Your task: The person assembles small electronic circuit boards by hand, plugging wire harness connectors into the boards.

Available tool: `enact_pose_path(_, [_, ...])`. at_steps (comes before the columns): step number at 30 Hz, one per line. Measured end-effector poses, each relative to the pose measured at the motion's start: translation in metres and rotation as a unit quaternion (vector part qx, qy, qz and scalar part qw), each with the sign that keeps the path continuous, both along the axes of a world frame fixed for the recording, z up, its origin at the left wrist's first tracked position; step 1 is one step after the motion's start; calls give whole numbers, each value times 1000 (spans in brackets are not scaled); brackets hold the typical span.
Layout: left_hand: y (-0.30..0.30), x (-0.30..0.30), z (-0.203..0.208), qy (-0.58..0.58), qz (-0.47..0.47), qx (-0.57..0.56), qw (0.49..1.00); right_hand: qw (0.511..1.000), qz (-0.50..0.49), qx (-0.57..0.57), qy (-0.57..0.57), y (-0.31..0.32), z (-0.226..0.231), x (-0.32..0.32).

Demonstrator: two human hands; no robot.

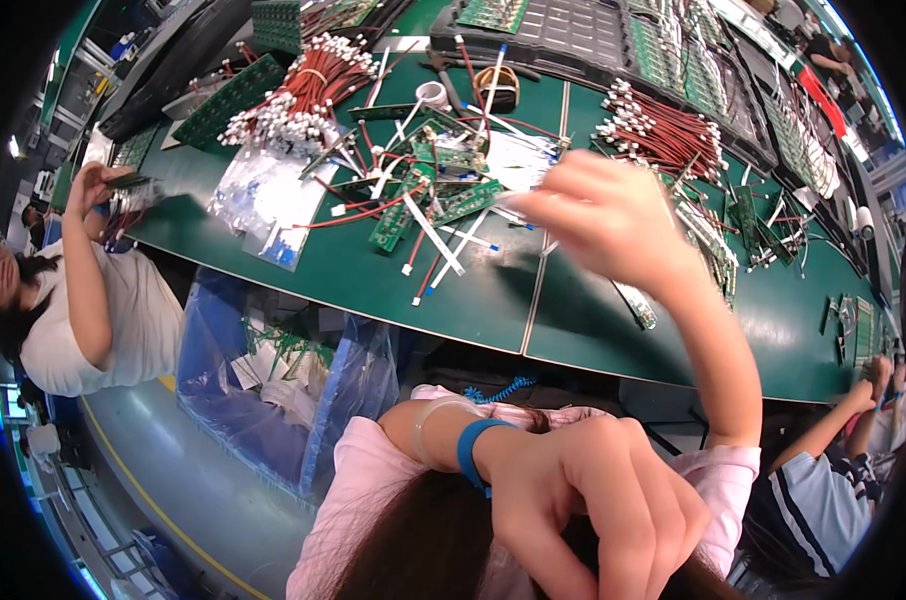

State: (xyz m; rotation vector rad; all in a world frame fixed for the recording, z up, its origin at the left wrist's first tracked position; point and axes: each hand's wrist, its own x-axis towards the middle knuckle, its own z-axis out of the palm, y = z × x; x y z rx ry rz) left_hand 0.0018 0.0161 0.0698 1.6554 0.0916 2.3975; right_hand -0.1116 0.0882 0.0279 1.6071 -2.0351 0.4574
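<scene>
My right hand is above the green table, its fingers bent together in a pinch and slightly blurred. Whatever may be between the fingertips is too small to make out. Just beyond and left of it lies a heap of green circuit boards with white flat cables and red wires. My left hand, with a blue wristband on its wrist, is raised close to the camera over dark hair. Its fingers curl together, and their tips are hidden.
Bundles of red wires with white connectors lie at back left and right. Black trays stand behind. A clear bag lies left. Below the table edge is a blue lined bin. Co-workers sit left and right.
</scene>
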Motion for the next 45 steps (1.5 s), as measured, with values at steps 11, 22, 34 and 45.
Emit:
enact_pose_path(11, [-46,6,-5,34,149,-94,984,969,40,-182,-161,-79,-30,-31])
enact_pose_path(22, [-99,-22,-41,3,596,-602,531,773,331,-418,-343,-26,43,-63])
enact_pose_path(34, [-49,-42,-35,161,621,-620,451,776,-57,-410,-476,141,68,36])
enact_pose_path(45, [9,-89,-83,446,567,-551,419,740,-104,-358,-559,158,32,91])
